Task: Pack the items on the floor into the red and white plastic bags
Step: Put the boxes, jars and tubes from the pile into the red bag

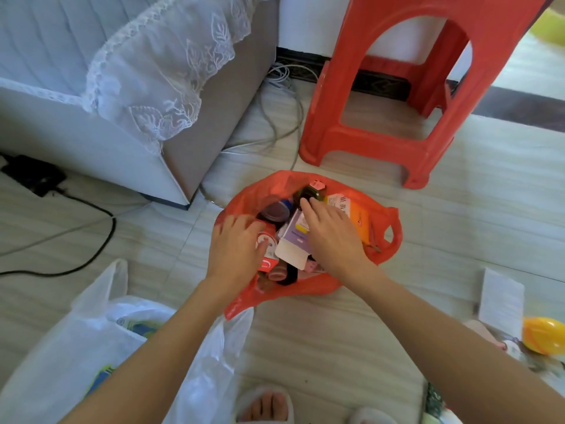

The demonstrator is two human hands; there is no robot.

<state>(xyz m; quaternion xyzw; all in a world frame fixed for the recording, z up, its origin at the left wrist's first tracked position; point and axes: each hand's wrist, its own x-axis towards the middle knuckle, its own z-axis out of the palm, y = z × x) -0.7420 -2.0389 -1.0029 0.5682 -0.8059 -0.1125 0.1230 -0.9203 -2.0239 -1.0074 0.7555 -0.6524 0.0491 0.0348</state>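
The red plastic bag lies open on the floor in the middle of the head view, filled with several items. Both hands are inside its mouth. My left hand rests with spread fingers on a red-and-white packet at the bag's left side. My right hand lies over a white and purple box, its fingertips touching a dark bottle at the far side. A dark round jar sits between the hands. The white plastic bag stands at the lower left, holding some items.
A red plastic stool stands just beyond the bag. A sofa with a lace cover is at the left, with cables across the floor. A white paper and a yellow object lie at the right. My slippered feet are at the bottom.
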